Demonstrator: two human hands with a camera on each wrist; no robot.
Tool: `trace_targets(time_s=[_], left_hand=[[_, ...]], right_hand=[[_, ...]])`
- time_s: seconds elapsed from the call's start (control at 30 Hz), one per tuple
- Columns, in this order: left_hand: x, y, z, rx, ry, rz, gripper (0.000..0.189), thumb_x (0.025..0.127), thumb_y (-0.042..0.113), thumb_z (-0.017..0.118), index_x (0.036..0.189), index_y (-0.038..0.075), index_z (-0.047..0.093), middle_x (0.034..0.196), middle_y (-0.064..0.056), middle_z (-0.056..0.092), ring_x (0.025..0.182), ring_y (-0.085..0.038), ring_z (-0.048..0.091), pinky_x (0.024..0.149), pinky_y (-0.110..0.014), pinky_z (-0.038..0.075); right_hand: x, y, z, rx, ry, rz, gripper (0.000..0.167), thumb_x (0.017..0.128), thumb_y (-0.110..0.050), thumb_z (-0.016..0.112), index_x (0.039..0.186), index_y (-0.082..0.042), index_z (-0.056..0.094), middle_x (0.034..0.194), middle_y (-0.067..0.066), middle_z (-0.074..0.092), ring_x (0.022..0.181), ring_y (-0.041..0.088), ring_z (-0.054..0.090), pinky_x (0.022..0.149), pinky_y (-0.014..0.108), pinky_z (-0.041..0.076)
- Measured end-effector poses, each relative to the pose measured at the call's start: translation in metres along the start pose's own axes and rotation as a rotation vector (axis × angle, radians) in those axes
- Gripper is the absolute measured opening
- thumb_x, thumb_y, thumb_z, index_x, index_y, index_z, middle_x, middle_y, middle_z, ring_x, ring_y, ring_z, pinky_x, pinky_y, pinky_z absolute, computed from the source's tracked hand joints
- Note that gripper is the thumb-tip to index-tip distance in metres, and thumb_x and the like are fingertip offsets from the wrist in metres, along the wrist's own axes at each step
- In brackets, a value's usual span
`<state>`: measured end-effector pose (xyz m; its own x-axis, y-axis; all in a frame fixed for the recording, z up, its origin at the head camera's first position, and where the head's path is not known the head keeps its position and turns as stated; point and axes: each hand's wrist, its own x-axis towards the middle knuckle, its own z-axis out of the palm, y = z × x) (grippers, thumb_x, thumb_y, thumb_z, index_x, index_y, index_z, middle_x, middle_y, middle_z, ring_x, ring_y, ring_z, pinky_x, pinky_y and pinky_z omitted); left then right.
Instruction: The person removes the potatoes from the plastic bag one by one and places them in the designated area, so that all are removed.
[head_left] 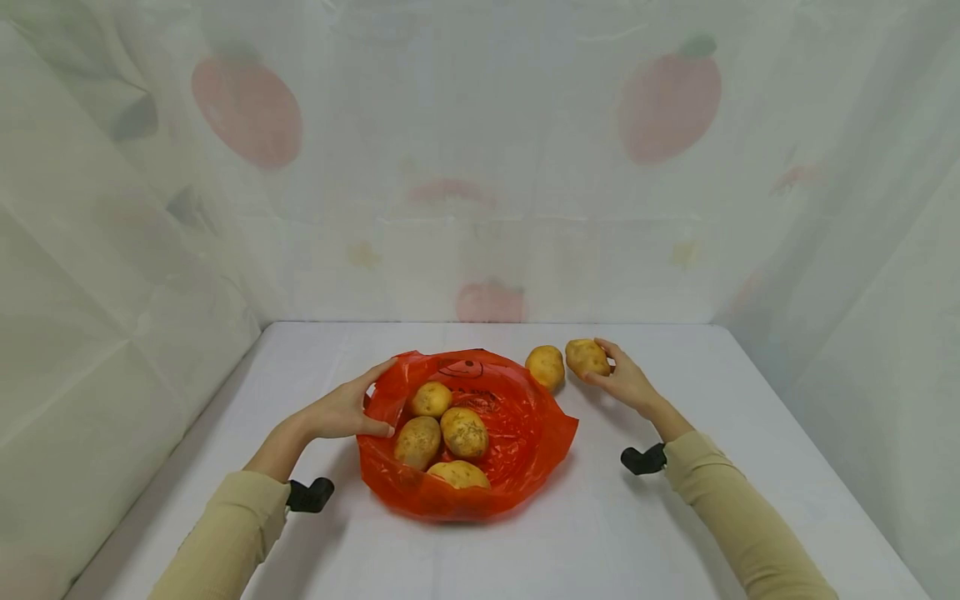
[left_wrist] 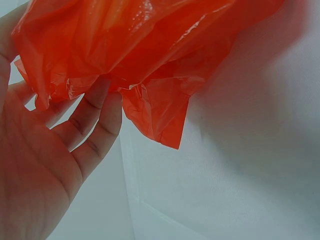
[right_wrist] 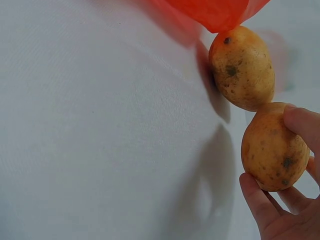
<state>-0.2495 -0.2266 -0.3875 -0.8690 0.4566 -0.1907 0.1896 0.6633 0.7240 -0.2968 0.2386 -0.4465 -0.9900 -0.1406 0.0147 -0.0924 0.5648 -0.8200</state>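
A red plastic bag [head_left: 525, 425] lies wide open on the table with several potatoes [head_left: 465, 433] inside it. My left hand [head_left: 351, 408] holds the bag's left rim, thumb toward the near side and fingers toward the far side. In the left wrist view, the fingers [left_wrist: 92, 112] reach behind the crumpled red film. Beyond the bag's right side, my right hand [head_left: 626, 379] grips a yellow potato [right_wrist: 275, 147] between thumb and fingers. Just left of it another potato [head_left: 545, 367] rests close to the bag's rim.
A white cloth covers the table [head_left: 645, 533]. Pale sheets printed with fruit hang behind the table [head_left: 487, 167] and along both sides. A black wrist mount [head_left: 309, 495] sticks out from the left sleeve, and another mount [head_left: 643, 459] from the right.
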Motion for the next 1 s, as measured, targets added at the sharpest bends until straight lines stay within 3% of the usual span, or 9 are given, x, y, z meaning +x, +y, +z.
trace_targets(time_s=[0.67, 1.0], left_hand=[[-0.0001, 0.0002, 0.0003, -0.018, -0.006, 0.014, 0.1, 0.072, 0.025, 0.078, 0.148, 0.028, 0.012, 0.13, -0.012, 0.046, 0.091, -0.023, 0.057, 0.08, -0.038, 0.051], [-0.0001, -0.0009, 0.0007, -0.014, 0.001, -0.001, 0.1, 0.073, 0.025, 0.077, 0.148, 0.03, 0.011, 0.127, -0.011, 0.047, 0.09, -0.024, 0.054, 0.077, -0.036, 0.051]], right_hand=[[0.0019, 0.0077, 0.0044, -0.004, -0.029, 0.031, 0.078, 0.085, -0.026, 0.065, 0.145, -0.006, 0.02, 0.145, 0.024, 0.025, 0.127, 0.042, 0.036, 0.099, 0.051, 0.037], [0.0027, 0.007, 0.0073, -0.028, -0.029, 0.069, 0.078, 0.085, -0.029, 0.065, 0.146, -0.008, 0.019, 0.144, 0.023, 0.026, 0.124, 0.041, 0.039, 0.098, 0.05, 0.038]])
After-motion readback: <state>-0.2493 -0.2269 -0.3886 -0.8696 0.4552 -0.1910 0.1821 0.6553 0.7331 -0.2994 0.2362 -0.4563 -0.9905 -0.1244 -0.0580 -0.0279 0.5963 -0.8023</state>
